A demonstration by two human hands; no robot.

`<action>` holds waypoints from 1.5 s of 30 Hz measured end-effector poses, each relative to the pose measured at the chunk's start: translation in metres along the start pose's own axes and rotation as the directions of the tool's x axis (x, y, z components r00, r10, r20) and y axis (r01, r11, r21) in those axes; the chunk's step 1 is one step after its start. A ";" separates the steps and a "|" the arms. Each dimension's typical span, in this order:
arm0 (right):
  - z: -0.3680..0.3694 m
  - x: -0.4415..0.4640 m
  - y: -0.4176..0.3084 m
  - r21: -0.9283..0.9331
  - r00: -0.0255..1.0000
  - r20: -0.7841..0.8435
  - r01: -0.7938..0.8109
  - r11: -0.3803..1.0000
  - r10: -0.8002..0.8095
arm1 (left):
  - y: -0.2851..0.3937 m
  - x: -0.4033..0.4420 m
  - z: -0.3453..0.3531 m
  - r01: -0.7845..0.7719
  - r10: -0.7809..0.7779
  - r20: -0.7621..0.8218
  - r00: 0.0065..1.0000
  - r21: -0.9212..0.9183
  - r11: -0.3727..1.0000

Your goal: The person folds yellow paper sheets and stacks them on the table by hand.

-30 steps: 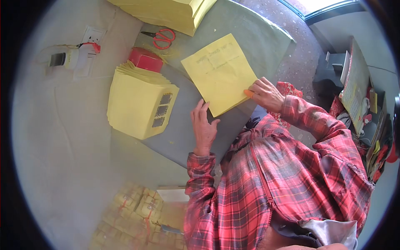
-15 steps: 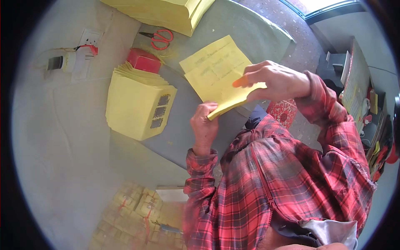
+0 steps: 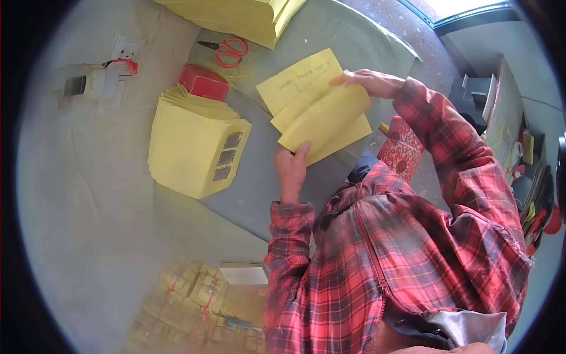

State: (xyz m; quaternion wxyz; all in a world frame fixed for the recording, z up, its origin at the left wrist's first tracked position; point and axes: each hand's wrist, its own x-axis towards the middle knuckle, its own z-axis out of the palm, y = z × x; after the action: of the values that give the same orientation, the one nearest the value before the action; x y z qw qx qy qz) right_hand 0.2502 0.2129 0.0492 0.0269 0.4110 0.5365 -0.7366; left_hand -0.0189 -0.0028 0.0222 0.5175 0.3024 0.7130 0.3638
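Observation:
Yellow paper sheets (image 3: 293, 80) with faint dark writing lie on the grey table. A folded yellow sheet (image 3: 327, 121) is held over them, its upper flap curving across. My left hand (image 3: 291, 171) pinches the near left corner of this sheet, thumb on top. My right hand (image 3: 372, 83) grips its far right edge; an orange cover shows on a fingertip. The fingers beneath the paper are hidden. Left of the sheets stands a thick stack of folded yellow paper (image 3: 191, 144) with three dark printed squares on its side.
Behind the stack sit a red box (image 3: 204, 82) and red-handled scissors (image 3: 230, 52). More yellow paper (image 3: 236, 17) is piled at the far edge. A red patterned thing (image 3: 402, 147) is by my right sleeve. Tied yellow bundles (image 3: 177, 307) lie at lower left.
My right hand has moved away from me, to the far edge of the paper. The folded sheet now spreads over the others, with another sheet showing beneath. My left hand stays near its corner.

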 end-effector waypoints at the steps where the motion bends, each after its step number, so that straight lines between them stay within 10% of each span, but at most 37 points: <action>1: -0.002 0.002 0.012 0.265 0.995 -0.104 0.021 0.964 0.006 | 0.001 0.005 0.001 0.049 -0.049 -0.011 0.999 -0.054 0.997; 11: 0.063 0.034 0.068 -0.363 0.532 -0.782 0.034 0.931 -0.324 | -0.006 0.019 0.012 -0.042 0.063 -0.130 0.989 0.163 0.986; 21: 0.068 0.070 0.087 -0.665 0.236 -0.736 -0.073 0.744 -0.635 | -0.011 0.021 0.018 -0.157 0.230 -0.221 0.948 0.303 0.940; 31: 0.073 0.081 0.084 -0.701 0.117 -0.712 -0.177 0.691 -0.692 | -0.027 0.031 0.021 -0.185 0.249 -0.260 0.933 0.247 0.951; 45: 0.077 0.077 0.073 -0.717 0.222 -0.662 -0.466 0.518 -0.716 | -0.030 0.038 0.027 -0.050 0.194 -0.285 0.939 0.444 0.894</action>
State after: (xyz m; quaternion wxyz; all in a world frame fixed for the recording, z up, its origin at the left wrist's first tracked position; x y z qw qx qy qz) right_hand 0.1897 0.1502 -0.0486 -0.1909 0.6395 0.7428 0.0537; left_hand -0.0050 0.0167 -0.0281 0.2905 0.3905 0.8295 0.2738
